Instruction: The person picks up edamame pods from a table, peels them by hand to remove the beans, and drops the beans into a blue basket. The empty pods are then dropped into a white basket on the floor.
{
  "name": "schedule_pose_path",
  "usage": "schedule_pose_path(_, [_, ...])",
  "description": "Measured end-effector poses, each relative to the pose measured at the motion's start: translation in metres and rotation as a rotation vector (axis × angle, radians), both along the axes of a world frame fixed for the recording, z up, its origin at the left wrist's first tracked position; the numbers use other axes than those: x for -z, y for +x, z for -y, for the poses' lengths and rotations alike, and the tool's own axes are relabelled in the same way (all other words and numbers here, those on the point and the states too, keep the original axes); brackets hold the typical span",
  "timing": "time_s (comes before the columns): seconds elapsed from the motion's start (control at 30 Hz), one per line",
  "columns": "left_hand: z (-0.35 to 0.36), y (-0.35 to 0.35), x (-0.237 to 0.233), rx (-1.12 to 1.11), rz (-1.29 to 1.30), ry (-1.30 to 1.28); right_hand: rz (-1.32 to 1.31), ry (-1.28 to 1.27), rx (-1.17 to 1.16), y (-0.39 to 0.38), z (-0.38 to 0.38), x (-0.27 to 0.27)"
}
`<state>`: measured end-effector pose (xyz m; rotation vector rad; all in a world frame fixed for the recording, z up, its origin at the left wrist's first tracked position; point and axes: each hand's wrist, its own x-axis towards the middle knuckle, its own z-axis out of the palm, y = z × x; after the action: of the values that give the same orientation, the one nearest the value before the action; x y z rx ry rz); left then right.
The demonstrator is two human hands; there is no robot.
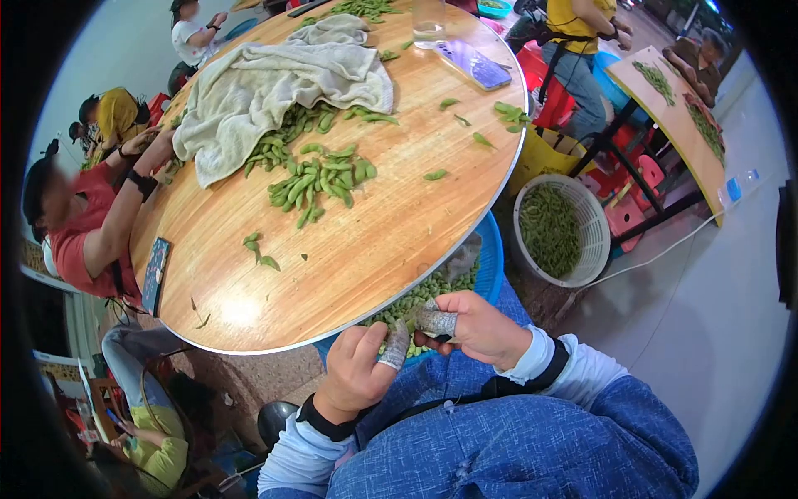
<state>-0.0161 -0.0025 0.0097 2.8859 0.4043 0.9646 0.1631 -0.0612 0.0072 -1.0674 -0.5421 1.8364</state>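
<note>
My left hand (356,368) and my right hand (475,331) meet in front of me, just beyond the table's near edge. Both are closed in a pinch, thumbs wrapped in grey bands. Whatever lies between the fingertips is too hidden to name. Below them is a blue basin (492,264) on my lap side, partly under the tabletop, holding shelled green beans (432,289) and a piece of clear plastic. A pile of green soybean pods (320,179) lies on the round wooden table (366,258), with a few loose pods (262,249) nearer me.
A pale towel (274,91) covers more pods. A phone (472,65) and a glass (429,23) stand at the far right, another phone (155,274) at the left edge. A person in red (91,220) works at left. A white basket (595,224) of pods stands on the floor.
</note>
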Motion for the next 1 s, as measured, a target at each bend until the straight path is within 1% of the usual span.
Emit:
schedule_pose_path(0.17, [0.0,0.001,0.007,0.004,0.015,-0.002,0.02,-0.059,0.004,0.001,0.001,-0.001])
schedule_pose_path(0.33, [0.003,0.003,-0.002,0.005,-0.023,-0.034,0.008,-0.117,-0.014,0.002,0.002,0.002])
schedule_pose_path(0.63, [0.003,0.004,-0.003,0.02,-0.024,-0.012,-0.024,-0.073,-0.008,0.001,0.004,0.002])
schedule_pose_path(0.77, [0.004,0.001,0.003,0.027,-0.038,-0.028,0.007,-0.114,-0.015,0.0,0.003,0.002])
schedule_pose_path(0.83, [0.007,0.002,0.005,-0.01,-0.042,-0.057,0.04,-0.12,-0.028,0.001,0.002,0.005])
schedule_pose_path(0.87, [0.008,0.002,0.007,-0.025,-0.045,-0.072,0.059,-0.094,-0.044,0.0,0.001,0.008])
schedule_pose_path(0.93, [0.013,0.006,0.01,-0.126,0.041,-0.251,0.097,-0.041,-0.077,-0.001,-0.001,0.016])
schedule_pose_path(1.0, [0.015,0.006,0.014,-0.208,0.102,-0.434,0.187,0.096,-0.063,-0.004,-0.002,0.02])
